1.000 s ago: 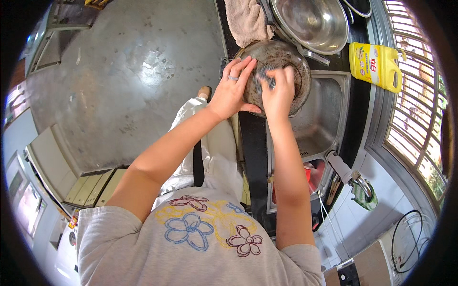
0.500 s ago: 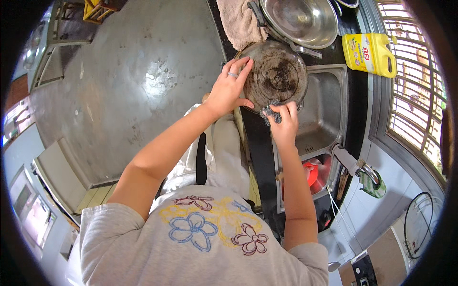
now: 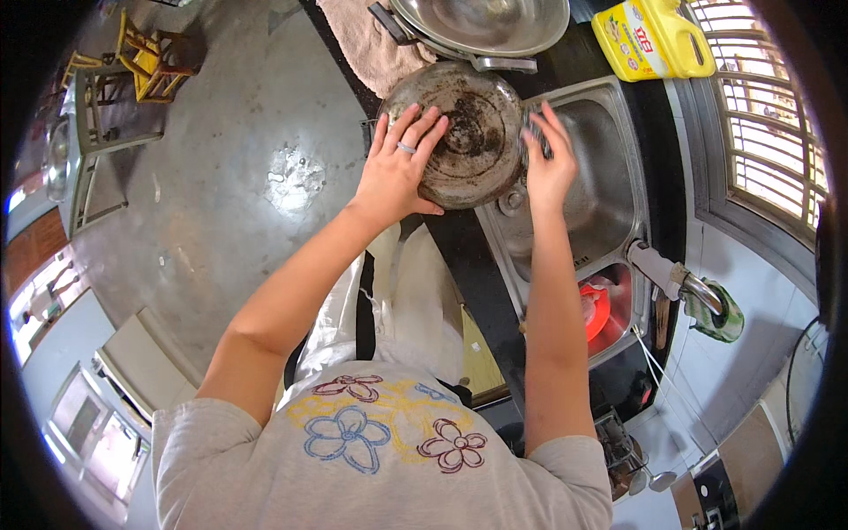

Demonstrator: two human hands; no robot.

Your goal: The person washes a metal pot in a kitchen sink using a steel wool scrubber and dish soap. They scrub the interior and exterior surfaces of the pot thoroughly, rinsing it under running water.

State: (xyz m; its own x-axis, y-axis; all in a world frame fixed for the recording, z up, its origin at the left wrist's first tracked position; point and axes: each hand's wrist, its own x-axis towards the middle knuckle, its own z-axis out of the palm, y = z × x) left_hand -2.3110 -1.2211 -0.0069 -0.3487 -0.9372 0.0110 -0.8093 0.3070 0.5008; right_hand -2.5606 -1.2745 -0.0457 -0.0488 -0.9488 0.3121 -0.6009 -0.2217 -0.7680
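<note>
- Blackened metal pan [image 3: 468,132] sits bottom-up over our steel sink's [image 3: 609,185] left edge.
- Our left hand [image 3: 397,168] lies spread flat on it.
- Our right hand [image 3: 548,163] presses its right rim, fingers apart.

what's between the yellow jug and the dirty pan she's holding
In the head view, the far corner of the steel sink and a strip of dark counter lie between the yellow jug and the dirty pan.

Sink basin [image 3: 609,177] open right of pan [image 3: 468,132]; wok [image 3: 481,22] blocks beyond (tap [image 3: 680,287] nearer).
</note>
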